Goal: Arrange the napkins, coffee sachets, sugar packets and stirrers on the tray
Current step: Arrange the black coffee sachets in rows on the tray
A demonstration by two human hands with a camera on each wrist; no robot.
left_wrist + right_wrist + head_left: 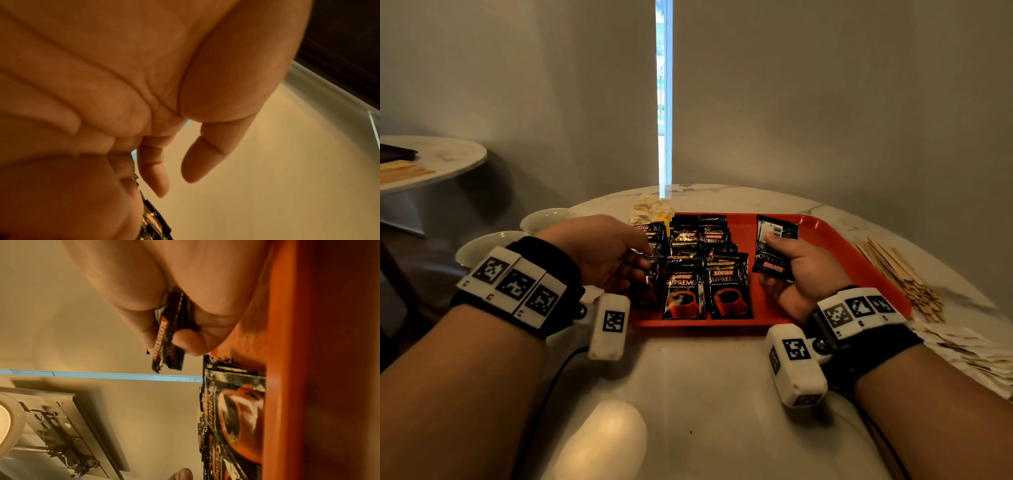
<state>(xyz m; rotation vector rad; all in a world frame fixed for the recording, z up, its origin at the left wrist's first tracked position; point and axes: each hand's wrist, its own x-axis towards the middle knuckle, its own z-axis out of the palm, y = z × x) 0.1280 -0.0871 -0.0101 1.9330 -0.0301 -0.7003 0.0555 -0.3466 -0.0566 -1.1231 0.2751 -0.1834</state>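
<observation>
my right hand (801, 274) hovers over the tray (839, 240) near its front right corner, thumb and curled fingers pinching a small stack of coffee sachets (774, 246), back side up, with the printed end toward me. they feel like light, slick foil pouches, soft in the middle where the powder shifts and stiffer along the crimped seams, so i judge the seam end or the flat faces the best place to pinch; a loose hold would let them slide over each other. my left hand (599, 250) reaches over the tray's front left corner, fingers loosely bent above the laid sachets (705, 284), the outer fingertips seeming to touch one; whether it grips anything i cannot tell. those sachets run in overlapping rows from the front edge toward the far edge. the stirrers (900, 274) lie on the table (705, 394) off the tray's right edge, napkins (969, 346) nearer me beside them. pale packets (654, 209) sit at the tray's far left corner.
</observation>
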